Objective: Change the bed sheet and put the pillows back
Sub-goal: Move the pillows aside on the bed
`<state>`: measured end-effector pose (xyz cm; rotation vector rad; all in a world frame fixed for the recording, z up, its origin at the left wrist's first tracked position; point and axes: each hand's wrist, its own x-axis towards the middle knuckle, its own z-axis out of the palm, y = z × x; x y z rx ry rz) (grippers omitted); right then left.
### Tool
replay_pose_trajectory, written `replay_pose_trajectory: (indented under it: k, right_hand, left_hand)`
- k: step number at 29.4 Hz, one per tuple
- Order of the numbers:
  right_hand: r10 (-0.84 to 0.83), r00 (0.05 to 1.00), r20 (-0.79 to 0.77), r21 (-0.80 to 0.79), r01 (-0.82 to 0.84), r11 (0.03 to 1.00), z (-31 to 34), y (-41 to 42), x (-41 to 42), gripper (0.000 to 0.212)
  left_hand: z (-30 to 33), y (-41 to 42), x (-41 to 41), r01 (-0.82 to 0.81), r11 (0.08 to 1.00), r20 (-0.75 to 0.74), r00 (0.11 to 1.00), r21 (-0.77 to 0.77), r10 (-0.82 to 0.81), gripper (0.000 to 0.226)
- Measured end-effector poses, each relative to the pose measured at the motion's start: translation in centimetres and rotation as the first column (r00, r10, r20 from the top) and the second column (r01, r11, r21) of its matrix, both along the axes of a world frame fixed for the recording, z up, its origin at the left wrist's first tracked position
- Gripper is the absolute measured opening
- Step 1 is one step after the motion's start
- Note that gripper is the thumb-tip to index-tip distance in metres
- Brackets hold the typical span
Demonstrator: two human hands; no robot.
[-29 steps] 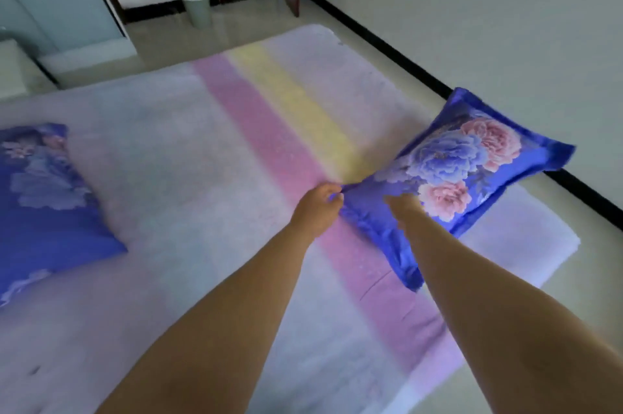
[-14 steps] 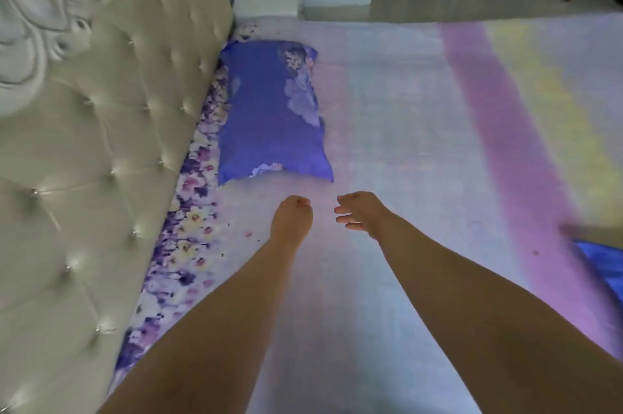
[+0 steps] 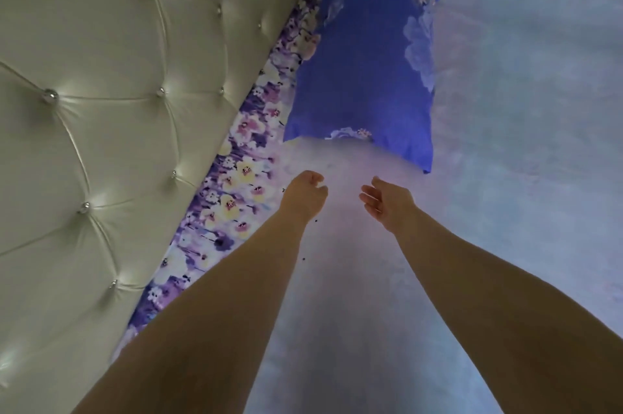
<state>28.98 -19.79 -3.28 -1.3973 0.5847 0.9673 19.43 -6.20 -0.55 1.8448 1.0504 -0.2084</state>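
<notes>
We see 1 blue floral pillow (image 3: pixel 364 62) lying flat on the bed, its long side running along the tufted headboard (image 3: pixel 111 103). That is where a pillow belongs once the bed is made, so we judge this one to be set in its place already.

Our left hand (image 3: pixel 305 196) hangs just short of the pillow's near edge, fingers loosely curled and holding nothing. Our right hand (image 3: pixel 387 201) is beside it, palm turned inward, fingers relaxed and spread, also holding nothing. Neither hand touches the pillow. Both reach toward the bare stretch of bed beside the headboard, near the pillow's near end, which we take to be the spot meant for a 2nd pillow; none is in view here.

The bed is covered by a pale fleecy sheet (image 3: pixel 505 177) with faint pink and blue tints. Between it and the headboard a strip of purple flowered cloth (image 3: pixel 236 184) shows, possibly an underlayer or mattress cover, though the blur makes that hard to settle. The headboard is cream, padded, with shiny studs. A few dark specks lie on the sheet near the left wrist.
</notes>
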Motion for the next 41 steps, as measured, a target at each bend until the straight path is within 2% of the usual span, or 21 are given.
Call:
replay_pose_trajectory:
  k: [3,6,8,11,14,18,23,27,30,32,35,38,41]
  right_hand:
    - [-0.03,0.999,-0.026,0.027,0.031,0.999,-3.6,1.6,1.0,0.008]
    - [-0.14,0.99,-0.033,0.118,0.143,0.983,-6.2,3.6,3.2,0.007]
    - [-0.191,0.981,-0.032,0.152,0.193,0.969,-7.9,4.8,4.6,0.007]
    - [-0.183,0.982,-0.051,0.201,0.19,0.961,-10.0,6.1,5.4,0.021]
    - [-0.179,0.98,-0.091,0.285,0.198,0.938,-11.4,7.7,6.4,0.039]
    - [-0.201,0.974,-0.105,0.396,0.227,0.89,-11.5,10.8,8.3,0.028]
    - [-0.273,0.949,-0.158,0.471,0.315,0.824,-11.8,13.6,9.7,0.027]
    - [-0.245,0.969,-0.042,0.328,0.245,0.912,-10.8,13.5,8.4,0.015]
    - [-0.191,0.981,0.032,0.188,0.181,0.965,-10.2,11.8,5.8,0.014]
    - [-0.173,0.983,0.061,0.092,0.167,0.982,-9.7,9.8,3.6,0.015]
    - [-0.099,0.991,0.093,-0.053,0.104,0.993,-9.3,6.0,-0.3,0.018]
    - [0.033,0.991,0.127,-0.153,-0.013,0.988,-8.0,2.6,-4.5,0.02]
    - [0.203,0.919,0.339,-0.302,-0.098,0.948,-5.9,-0.1,-8.0,0.018]
  left_hand:
    - [-4.4,2.3,-1.5,0.14,0.99,-0.165,0.976,-0.008,-0.14,0.054]
    - [-8.8,3.8,-1.7,0.293,0.956,-0.363,0.895,0.034,-0.261,0.082]
    - [-11.4,4.2,-1.6,0.344,0.938,-0.457,0.843,0.052,-0.284,0.089]
    - [-15.0,4.1,-2.0,0.378,0.925,-0.506,0.804,0.031,-0.312,0.091]
    - [-17.9,4.2,-2.2,0.374,0.927,-0.489,0.815,0.035,-0.311,0.081]
    - [-19.5,4.8,-1.7,0.405,0.914,-0.535,0.776,0.013,-0.336,0.087]
    - [-20.6,4.6,-1.8,0.367,0.928,-0.496,0.818,0.058,-0.292,0.07]
    - [-20.0,4.5,-2.1,0.356,0.931,-0.452,0.846,0.08,-0.284,0.066]
    - [-19.1,4.9,-2.8,0.305,0.952,-0.368,0.887,0.014,-0.279,0.062]
    - [-17.9,4.5,-4.2,0.169,0.985,-0.273,0.947,-0.026,-0.17,0.05]
    - [-15.6,2.7,-7.2,-0.028,0.999,-0.192,0.981,-0.02,0.023,0.041]
    - [-12.5,0.5,-8.5,-0.181,0.982,-0.078,0.981,-0.058,0.176,0.047]
    - [-8.9,-1.4,-7.4,-0.273,0.953,0.029,0.96,-0.131,0.279,0.064]
